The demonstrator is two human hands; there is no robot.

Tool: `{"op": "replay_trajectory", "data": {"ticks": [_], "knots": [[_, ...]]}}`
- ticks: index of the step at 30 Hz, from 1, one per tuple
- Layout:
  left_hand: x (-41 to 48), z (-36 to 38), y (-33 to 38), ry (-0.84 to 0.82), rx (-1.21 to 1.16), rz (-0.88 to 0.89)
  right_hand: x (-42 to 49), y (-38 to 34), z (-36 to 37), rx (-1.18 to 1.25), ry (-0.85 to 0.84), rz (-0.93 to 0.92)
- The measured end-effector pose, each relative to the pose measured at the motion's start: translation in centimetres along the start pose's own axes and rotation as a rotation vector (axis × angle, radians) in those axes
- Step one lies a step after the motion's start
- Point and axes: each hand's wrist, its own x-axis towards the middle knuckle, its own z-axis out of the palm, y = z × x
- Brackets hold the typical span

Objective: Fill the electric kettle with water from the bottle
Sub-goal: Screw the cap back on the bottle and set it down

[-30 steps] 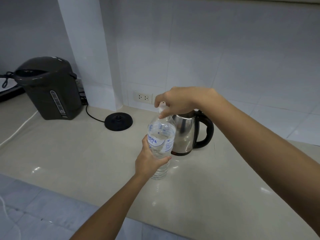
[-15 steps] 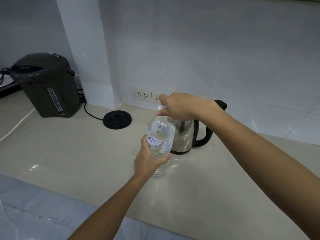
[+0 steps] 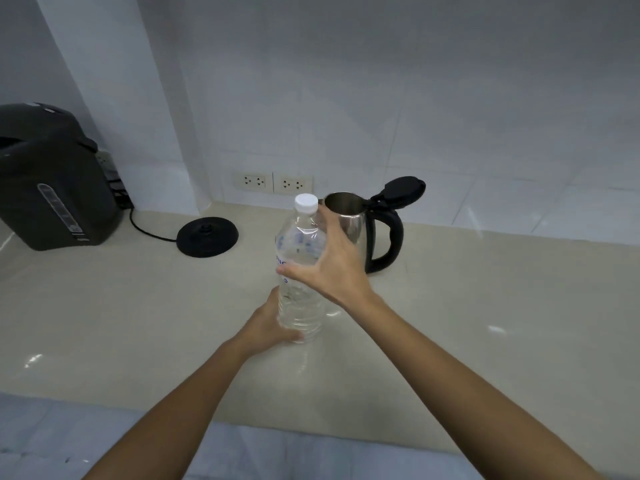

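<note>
A clear water bottle (image 3: 300,237) with a white cap (image 3: 306,203) stands upright on the beige counter (image 3: 485,306). My left hand (image 3: 266,323) grips its lower part from the left. My right hand (image 3: 332,265) lies spread over the bottle's upper right side, thumb across the label and fingers reaching toward the neck; I cannot tell whether it grips. Just behind and to the right stands the steel electric kettle (image 3: 353,220) with a black handle, its black lid (image 3: 403,190) flipped open and its mouth uncovered.
The kettle's round black base (image 3: 207,236) sits to the left, its cord running to a dark thermo pot (image 3: 52,181) at far left. Wall sockets (image 3: 273,182) are behind the bottle. The counter's front edge runs along the bottom.
The kettle lid has swung open. My right hand has come down from the kettle top onto the bottle's upper side, uncovering the cap. My left hand now sits lower on the bottle.
</note>
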Motion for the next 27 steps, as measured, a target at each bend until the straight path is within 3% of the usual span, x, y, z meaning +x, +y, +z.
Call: {"op": "replay_trajectory", "data": {"ticks": [4, 9, 18, 27], "knots": [[0.3, 0.4, -0.8, 0.102, 0.069, -0.018, -0.2, 0.9, -1.0, 0.107, 0.047, 0.071], [1.4, 3.7, 1.0, 0.073, 0.062, 0.046, -0.4, 2.5, -5.4, 0.137, 0.066, 0.095], [7.7, 13.3, 10.8, -0.056, 0.037, 0.250, 0.4, 7.8, -18.9, 0.072, 0.191, 0.131], [16.6, 23.4, 18.9, -0.063, 0.052, 0.232, 3.8, 16.2, -29.5, 0.089, 0.235, 0.134]]}}
